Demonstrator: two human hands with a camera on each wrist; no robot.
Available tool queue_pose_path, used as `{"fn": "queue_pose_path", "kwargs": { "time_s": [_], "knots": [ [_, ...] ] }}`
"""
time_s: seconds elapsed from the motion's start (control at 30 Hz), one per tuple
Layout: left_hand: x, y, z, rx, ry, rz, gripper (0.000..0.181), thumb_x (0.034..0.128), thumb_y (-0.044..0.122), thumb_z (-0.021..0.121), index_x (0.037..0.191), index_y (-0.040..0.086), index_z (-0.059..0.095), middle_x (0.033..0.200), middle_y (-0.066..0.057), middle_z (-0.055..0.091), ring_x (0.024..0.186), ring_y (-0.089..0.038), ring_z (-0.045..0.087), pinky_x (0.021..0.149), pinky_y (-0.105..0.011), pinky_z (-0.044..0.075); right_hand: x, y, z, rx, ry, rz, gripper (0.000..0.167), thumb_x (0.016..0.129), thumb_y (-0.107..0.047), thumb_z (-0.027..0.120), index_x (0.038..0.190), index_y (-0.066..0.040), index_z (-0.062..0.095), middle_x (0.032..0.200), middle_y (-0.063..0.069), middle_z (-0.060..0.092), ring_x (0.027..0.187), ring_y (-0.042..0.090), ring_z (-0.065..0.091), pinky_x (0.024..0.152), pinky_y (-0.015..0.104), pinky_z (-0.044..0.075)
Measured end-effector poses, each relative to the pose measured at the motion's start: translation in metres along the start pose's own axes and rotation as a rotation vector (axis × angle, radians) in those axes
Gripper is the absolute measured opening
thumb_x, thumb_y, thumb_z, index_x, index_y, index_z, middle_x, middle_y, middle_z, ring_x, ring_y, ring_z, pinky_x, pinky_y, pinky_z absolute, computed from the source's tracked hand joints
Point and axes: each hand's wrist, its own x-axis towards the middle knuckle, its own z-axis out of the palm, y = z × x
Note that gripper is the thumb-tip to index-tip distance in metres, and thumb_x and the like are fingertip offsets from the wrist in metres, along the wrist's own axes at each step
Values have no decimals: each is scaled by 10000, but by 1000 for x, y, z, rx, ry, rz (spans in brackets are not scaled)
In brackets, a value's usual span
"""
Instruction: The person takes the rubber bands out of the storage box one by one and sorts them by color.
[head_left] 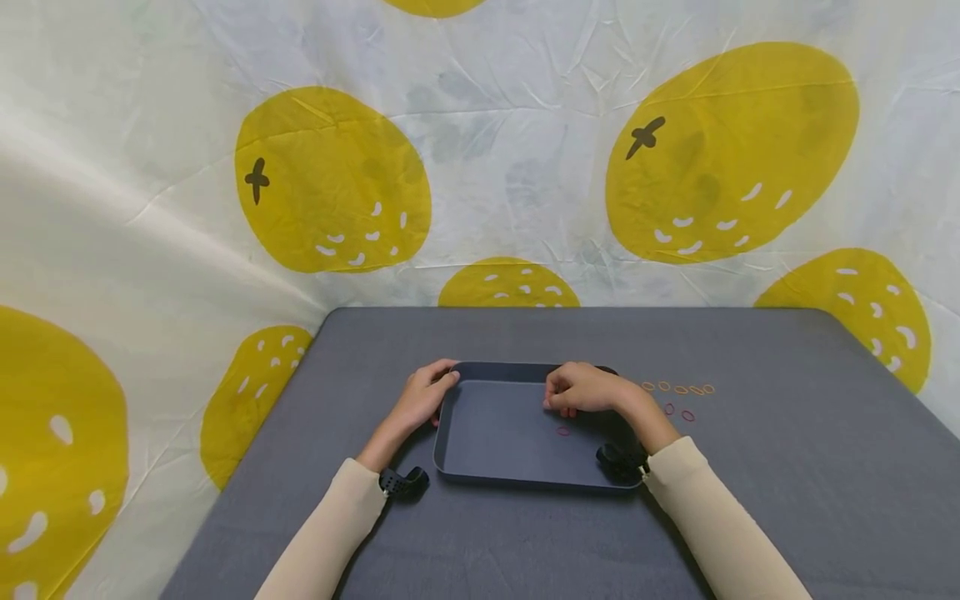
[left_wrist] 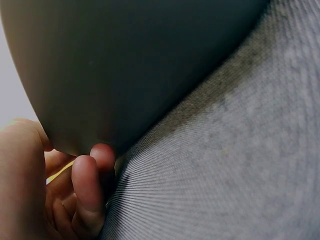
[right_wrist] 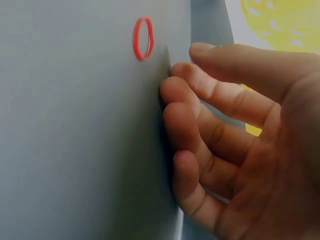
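Note:
A dark grey rectangular tray [head_left: 510, 477] lies on the table. My left hand [head_left: 422, 394] grips its far left corner, thumb at the rim and fingers curled against the outer wall, as the left wrist view shows. Over the tray's floor, right of the middle, is my right hand [head_left: 585, 388], its fingers bent and fingertips close to the floor. Nothing shows between thumb and forefinger in the right wrist view. A small red rubber band [right_wrist: 143, 39] lies on the tray floor, apart from those fingertips; in the head view this band [head_left: 562, 432] is just nearer than the hand.
Right of the tray, several orange rubber bands [head_left: 681, 390] form a row on the grey table [head_left: 525, 542]. Two red rubber bands [head_left: 687, 415] lie nearer, below that row. A white cloth with yellow fruit shapes [head_left: 517, 167] hangs behind the table and along its left side.

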Motion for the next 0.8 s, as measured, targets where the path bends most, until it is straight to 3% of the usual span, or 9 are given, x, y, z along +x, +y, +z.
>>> {"fn": "queue_pose_path", "kwargs": {
  "time_s": [0.8],
  "knots": [
    [0, 0, 1, -2, 10, 5, 300, 1063, 329, 559, 1321, 266, 698, 1205, -82, 740, 362, -196, 513, 376, -388, 509, -1, 2, 3, 8, 18, -17, 181, 1020, -171, 639, 893, -57, 698, 762, 39, 681, 673, 156, 633, 652, 312, 538]
  ]
}}
